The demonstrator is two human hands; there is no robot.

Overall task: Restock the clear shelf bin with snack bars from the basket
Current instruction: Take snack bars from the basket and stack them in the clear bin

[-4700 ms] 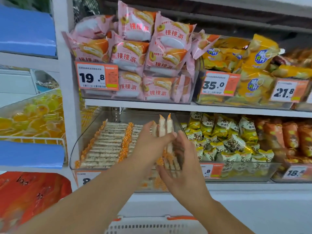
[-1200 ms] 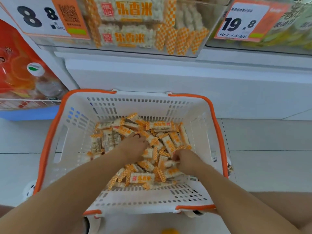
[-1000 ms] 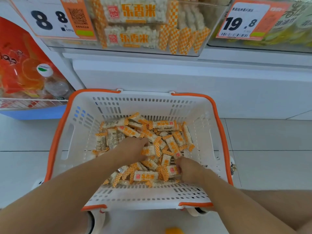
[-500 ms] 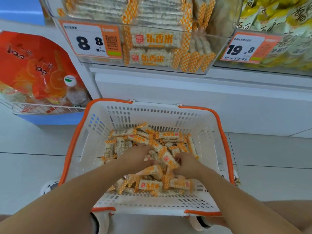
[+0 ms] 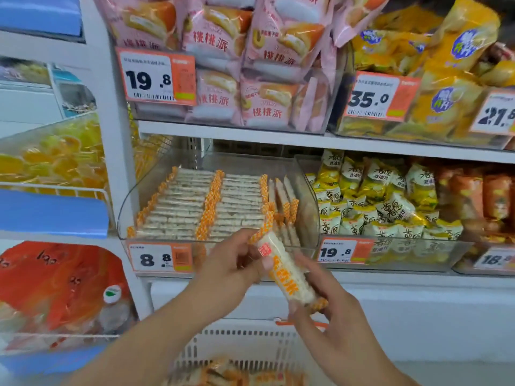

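Observation:
I hold a stack of white snack bars (image 5: pixel 284 270) with orange checked ends in front of the shelf, tilted from upper left to lower right. My left hand (image 5: pixel 231 266) grips the upper end and my right hand (image 5: pixel 331 310) grips the lower end. Just behind stands the clear shelf bin (image 5: pixel 145 196), holding two flat rows of the same bars plus several upright ones at its right side. The white basket (image 5: pixel 239 346) with an orange rim sits low in view, loose bars showing inside it.
A price tag reading 8.8 (image 5: pixel 160 259) hangs on the bin's front. Right of it is a bin of yellow-white packets (image 5: pixel 390 207). Pink cake packs (image 5: pixel 237 65) fill the shelf above. An orange drink display (image 5: pixel 61 291) stands to the left.
Both hands rose out of the basket with a stack of bars and now hold it in front of the bin. The view tilted up from the basket to the shelves.

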